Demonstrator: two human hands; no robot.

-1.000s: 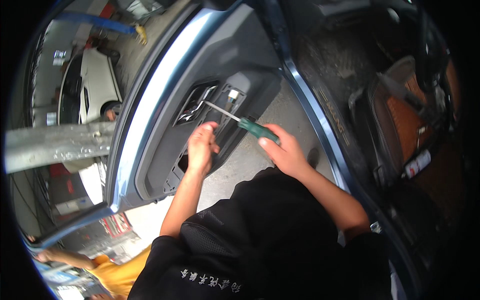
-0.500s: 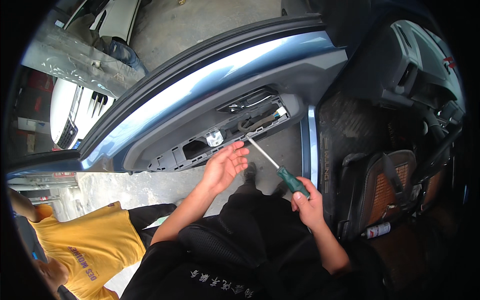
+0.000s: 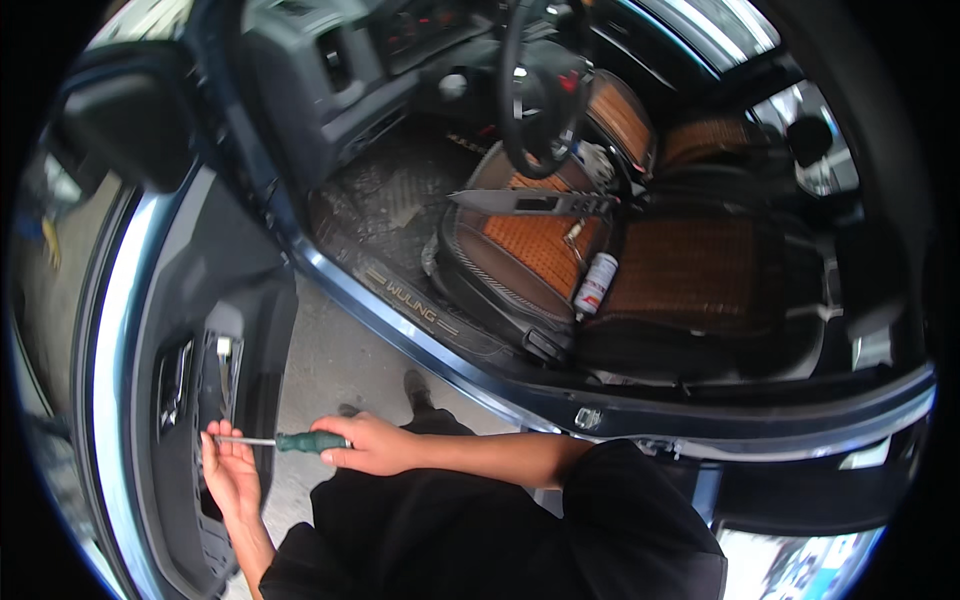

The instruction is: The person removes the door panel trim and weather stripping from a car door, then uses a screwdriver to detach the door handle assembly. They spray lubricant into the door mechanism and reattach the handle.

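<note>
My right hand [image 3: 365, 445] is wrapped round the green handle of a screwdriver [image 3: 300, 441], whose metal shaft points left. The tip of the shaft lies across the fingers of my left hand [image 3: 232, 475]; whether they touch it I cannot tell. That hand is palm up, its fingers apart and slightly bent. Both hands are beside the inner panel of the open car door [image 3: 172, 300]. An uncovered recess in the panel shows a white connector [image 3: 224, 347], next to the chrome inner door handle [image 3: 174, 385].
On the front seat [image 3: 520, 245] lie a long dark trim panel with a switch opening [image 3: 535, 203] and a white spray can [image 3: 598, 283]. The steering wheel [image 3: 512, 100] stands beyond. A blue door sill [image 3: 400, 325] runs between me and the cabin.
My view has swung right, from the door toward the cabin and seats. The screwdriver stays in my right hand and now lies level, its tip at my left fingers.
</note>
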